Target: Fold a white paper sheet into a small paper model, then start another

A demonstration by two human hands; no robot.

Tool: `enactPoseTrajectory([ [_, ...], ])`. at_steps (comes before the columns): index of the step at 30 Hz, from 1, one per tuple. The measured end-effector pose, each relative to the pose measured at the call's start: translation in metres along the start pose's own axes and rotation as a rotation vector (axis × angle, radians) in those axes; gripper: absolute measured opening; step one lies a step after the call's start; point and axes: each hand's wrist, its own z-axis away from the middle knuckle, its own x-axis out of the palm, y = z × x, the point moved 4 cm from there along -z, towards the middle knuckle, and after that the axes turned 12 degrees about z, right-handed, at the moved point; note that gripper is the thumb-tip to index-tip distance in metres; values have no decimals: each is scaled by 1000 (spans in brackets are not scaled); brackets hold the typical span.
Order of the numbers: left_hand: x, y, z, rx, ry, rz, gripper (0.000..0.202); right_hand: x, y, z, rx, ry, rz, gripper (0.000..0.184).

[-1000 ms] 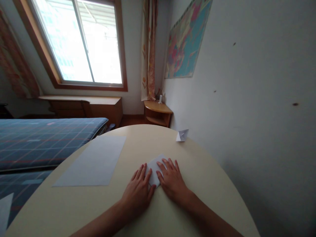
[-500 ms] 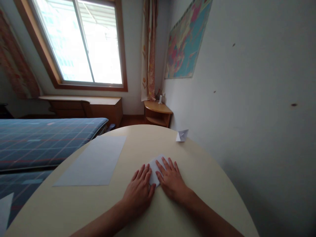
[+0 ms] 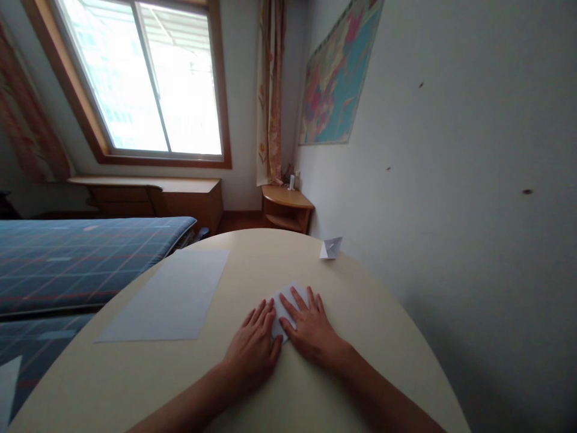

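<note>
A small folded piece of white paper [image 3: 285, 302] lies on the round cream table [image 3: 374, 337] in front of me. My left hand [image 3: 253, 349] lies flat on its left edge, fingers stretched out and pressing down. My right hand [image 3: 308, 325] lies flat on its right part, fingers spread over the fold. Most of the paper is hidden under the two hands; only its far corner and a strip between the hands show.
A flat white sheet [image 3: 169, 294] lies on the table to the left. A small folded paper figure [image 3: 330, 248] stands at the table's far edge by the wall. A bed with a blue checked cover [image 3: 76, 258] is at the left; a wooden corner shelf [image 3: 286, 207] lies beyond.
My right hand has slid a little to the left over the folded paper, closing the gap to my left hand. The left hand has barely moved.
</note>
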Motion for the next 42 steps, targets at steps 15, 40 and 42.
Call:
enactPoseTrajectory([
  [15,2,-1,1,37,15,1,58,-1,-1,-1,-34,15,15,56],
  [40,10,-9,0,77,61,-14,61,-1,0,-1,33,154,48,50],
  [42,9,-9,0,76,56,-17,62,0,0,0,27,158,40,50],
])
